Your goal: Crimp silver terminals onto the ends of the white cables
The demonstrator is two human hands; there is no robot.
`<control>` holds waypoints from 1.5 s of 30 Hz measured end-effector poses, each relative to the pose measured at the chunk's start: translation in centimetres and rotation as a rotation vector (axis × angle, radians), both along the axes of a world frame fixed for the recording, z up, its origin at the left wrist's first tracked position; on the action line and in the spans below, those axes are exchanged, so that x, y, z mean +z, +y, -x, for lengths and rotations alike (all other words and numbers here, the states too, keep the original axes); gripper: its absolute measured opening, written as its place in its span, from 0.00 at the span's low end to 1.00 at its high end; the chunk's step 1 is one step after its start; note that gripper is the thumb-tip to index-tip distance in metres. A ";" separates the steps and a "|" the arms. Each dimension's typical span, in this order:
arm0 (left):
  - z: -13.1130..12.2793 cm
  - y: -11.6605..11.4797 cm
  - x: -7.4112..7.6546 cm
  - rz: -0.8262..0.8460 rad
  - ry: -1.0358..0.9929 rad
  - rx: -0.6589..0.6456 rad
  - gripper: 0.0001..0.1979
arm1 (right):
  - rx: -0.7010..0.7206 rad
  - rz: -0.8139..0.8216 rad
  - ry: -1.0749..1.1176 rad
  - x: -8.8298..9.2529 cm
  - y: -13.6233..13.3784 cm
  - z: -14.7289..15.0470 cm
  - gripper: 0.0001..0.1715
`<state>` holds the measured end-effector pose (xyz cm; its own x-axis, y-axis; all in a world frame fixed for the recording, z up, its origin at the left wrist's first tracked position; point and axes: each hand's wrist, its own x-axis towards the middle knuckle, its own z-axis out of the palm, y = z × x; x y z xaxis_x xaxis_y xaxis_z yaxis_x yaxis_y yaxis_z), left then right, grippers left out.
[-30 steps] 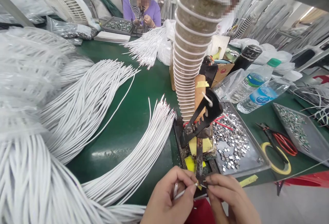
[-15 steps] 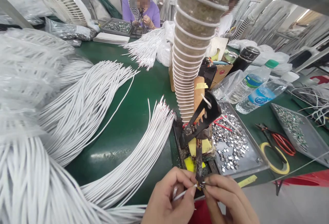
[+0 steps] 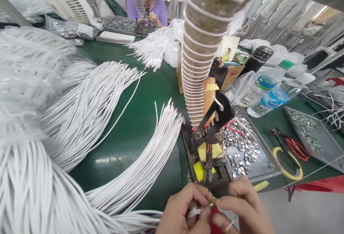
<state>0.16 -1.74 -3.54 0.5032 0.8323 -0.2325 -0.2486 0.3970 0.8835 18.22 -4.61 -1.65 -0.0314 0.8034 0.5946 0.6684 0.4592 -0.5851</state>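
Both hands meet at bottom edge: L hand [image 3: 182, 210] pinched shut on white cable end [image 3: 194, 211], long axis pointing rt toward R hand [image 3: 243, 205], whose thumb & forefinger nip a tiny part [image 3: 214, 202] at its tip, just below soldering stand [image 3: 208, 162].

A: What colour is the surface [image 3: 150, 94]?
B: Dark green, under heaps of white cables [image 3: 139, 169]. The cable [image 3: 194, 211] pinched at bottom centre is white too.
A: And right of centre?
B: Silver bits in a grey tray [image 3: 258, 172], red-handled pliers [image 3: 298, 148], a yellow tape ring [image 3: 295, 177], a bottle [image 3: 264, 83] with green cap and blue label. The hose [image 3: 204, 47] is brown, ringed white
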 end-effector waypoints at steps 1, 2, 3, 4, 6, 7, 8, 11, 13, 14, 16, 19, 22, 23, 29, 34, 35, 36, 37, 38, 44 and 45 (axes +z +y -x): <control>-0.1 0.0 -0.3 -0.037 0.010 -0.029 0.07 | 0.012 0.051 0.030 0.0 -0.2 0.4 0.02; -0.1 0.0 -0.5 -0.092 0.027 -0.054 0.08 | 0.009 0.101 0.066 0.0 -0.5 0.9 0.03; -0.1 0.0 -0.7 -0.157 0.050 -0.071 0.09 | -0.005 0.136 0.103 0.0 -0.7 1.4 0.06; -0.1 0.1 -0.8 -0.224 0.078 -0.079 0.09 | -0.036 0.157 0.138 -0.1 -0.9 1.8 0.11; 0.1 0.2 -0.8 -0.323 0.133 -0.086 0.10 | -0.073 0.174 0.133 0.0 -1.0 1.9 0.14; 0.2 0.2 -0.7 -0.342 0.159 -0.091 0.10 | -0.055 0.170 0.092 0.1 -0.9 1.6 0.13; 0.4 0.3 -0.6 -0.348 0.183 -0.096 0.10 | -0.020 0.158 0.039 0.3 -0.8 1.2 0.08; 0.9 0.4 -0.1 -0.364 0.225 -0.094 0.08 | 0.060 0.132 -0.090 0.7 -0.3 -0.5 0.05; 1.3 0.6 0.1 -0.386 0.240 -0.094 0.08 | 0.075 0.152 -0.110 0.7 -0.2 -1.1 0.05; 1.4 0.7 0.2 -0.398 0.245 -0.103 0.09 | 0.082 0.166 -0.100 0.5 -0.2 -1.2 0.04; 1.6 0.8 0.0 -0.412 0.248 -0.151 0.09 | 0.127 0.173 -0.050 0.0 -0.3 -1.1 0.03; 1.7 0.9 -0.5 -0.411 0.233 -0.227 0.08 | 0.181 0.174 0.039 -0.7 -0.5 -0.6 0.05; 1.7 0.6 -1.2 -0.375 0.244 -0.213 0.07 | 0.201 0.221 0.036 -0.7 -0.5 -0.9 0.06; 1.6 0.5 -1.4 -0.364 0.251 -0.191 0.08 | 0.170 0.239 0.014 -0.6 -0.4 -1.4 0.06; 0.8 -0.3 -2.2 -0.313 0.309 -0.111 0.21 | -0.336 0.195 -0.300 -1.3 2.3 -6.1 0.11; 0.6 -0.4 -2.3 -0.256 0.268 -0.101 0.20 | -0.374 0.206 -0.332 -2.9 4.6 -8.2 0.16; 0.6 -0.4 -2.4 -0.245 0.255 -0.101 0.19 | -0.365 0.207 -0.325 -3.0 4.6 -8.2 0.15; 0.6 -0.4 -2.4 -0.231 0.236 -0.094 0.17 | -0.356 0.211 -0.314 -2.8 4.5 -8.0 0.14; 0.7 -0.4 -2.4 -0.210 0.212 -0.080 0.14 | -0.348 0.214 -0.300 -2.6 4.2 -7.7 0.12; 0.7 -0.4 -2.4 -0.187 0.187 -0.059 0.12 | -0.342 0.216 -0.287 -2.2 3.9 -7.3 0.10; 0.7 0.2 -0.9 -0.120 0.125 0.007 0.06 | -0.117 0.208 -0.023 -0.2 1.2 -3.4 0.07; 0.6 0.4 -0.5 -0.127 0.130 0.021 0.06 | -0.073 0.202 0.006 -0.1 0.9 -2.8 0.07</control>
